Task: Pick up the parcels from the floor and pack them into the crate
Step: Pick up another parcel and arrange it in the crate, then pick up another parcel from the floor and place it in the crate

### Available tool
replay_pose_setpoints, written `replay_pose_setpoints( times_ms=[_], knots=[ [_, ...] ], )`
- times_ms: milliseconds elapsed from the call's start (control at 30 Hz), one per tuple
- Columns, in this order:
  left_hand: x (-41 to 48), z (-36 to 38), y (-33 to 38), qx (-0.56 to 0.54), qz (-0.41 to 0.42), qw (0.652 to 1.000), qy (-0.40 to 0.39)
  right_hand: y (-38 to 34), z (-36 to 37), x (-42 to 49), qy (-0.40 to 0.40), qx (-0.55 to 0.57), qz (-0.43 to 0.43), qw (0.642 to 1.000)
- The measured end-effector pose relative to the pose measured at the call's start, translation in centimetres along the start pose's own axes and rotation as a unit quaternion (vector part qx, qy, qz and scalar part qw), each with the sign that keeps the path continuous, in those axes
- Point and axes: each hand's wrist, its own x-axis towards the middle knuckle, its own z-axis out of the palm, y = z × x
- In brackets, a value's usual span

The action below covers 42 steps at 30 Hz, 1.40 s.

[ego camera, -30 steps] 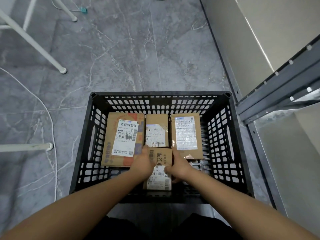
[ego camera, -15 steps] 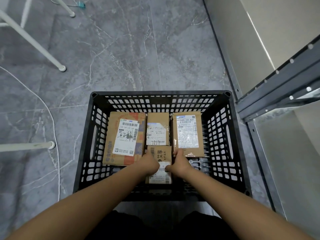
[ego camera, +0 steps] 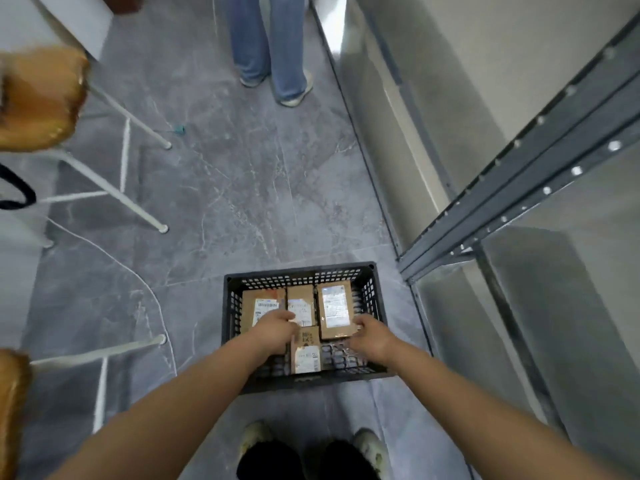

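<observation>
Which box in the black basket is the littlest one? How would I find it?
Look in the black crate on the grey floor. Three parcels line its far side; the small parcel lies alone nearer the person, between both hands, label at its near end.

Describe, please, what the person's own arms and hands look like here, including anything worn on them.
Both arms are bare along their whole visible length: no sleeves, gloves, watch or rings can be made out. The left hand and right hand are bare too, though slightly blurred.
</observation>
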Motion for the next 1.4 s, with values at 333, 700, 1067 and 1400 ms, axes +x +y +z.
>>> replay_pose_setpoints(
  times_ms=[333,700,1067,1400],
  knots=[
    [-26.4,-4.3,18.7,0.03,0.156,0.986,-0.04,-14.8,-15.8,-25.0,0.086,-0.007,-0.102,0.991],
    [-37.7,-4.7,29.5,0.026,0.351,0.936,0.016,-20.7,-24.8,-36.2,0.192,0.09,-0.246,0.946],
    [-39.7,-1.8,36.3,0.125,0.455,0.878,-0.074,-16.9,-28.2,-41.2,0.321,0.198,-0.198,0.905],
    [-41.5,8.3,37.3,0.215,0.452,0.829,-0.248,-7.0,-24.7,-47.6,0.483,0.401,-0.106,0.771]
  ],
)
